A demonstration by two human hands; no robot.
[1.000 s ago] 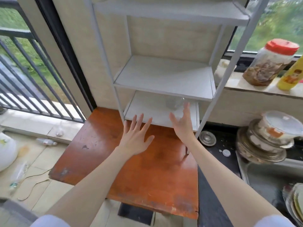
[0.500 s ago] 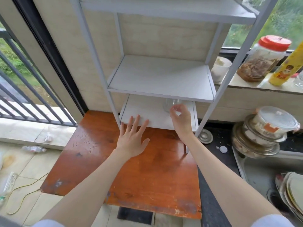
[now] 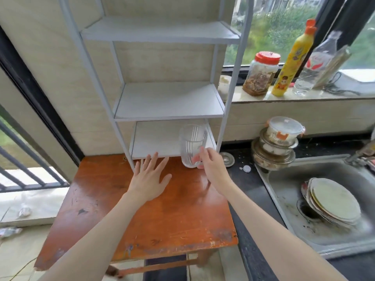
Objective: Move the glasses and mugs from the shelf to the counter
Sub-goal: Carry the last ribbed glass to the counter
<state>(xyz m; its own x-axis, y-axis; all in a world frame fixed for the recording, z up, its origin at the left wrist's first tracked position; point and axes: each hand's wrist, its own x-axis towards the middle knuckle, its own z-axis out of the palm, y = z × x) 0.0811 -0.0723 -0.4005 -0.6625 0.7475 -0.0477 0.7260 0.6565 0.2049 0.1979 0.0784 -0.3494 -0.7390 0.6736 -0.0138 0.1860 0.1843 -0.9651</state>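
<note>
Clear ribbed glass (image 3: 192, 146) upright, gripped low by right hand (image 3: 213, 166).

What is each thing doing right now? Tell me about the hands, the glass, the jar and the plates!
Right hand: grips the glass low down.
Left hand: open, fingers spread, holding nothing.
Glass: upright, empty, at the lowest shelf's front edge.
Shelf rack: visible boards bare.
Jar: red lid on.
Plates: stacked in the sink.

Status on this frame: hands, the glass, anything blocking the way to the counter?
Right hand grips the clear glass near its base, just off the bottom shelf. Left hand open over the wooden table. Nothing blocking.
</note>
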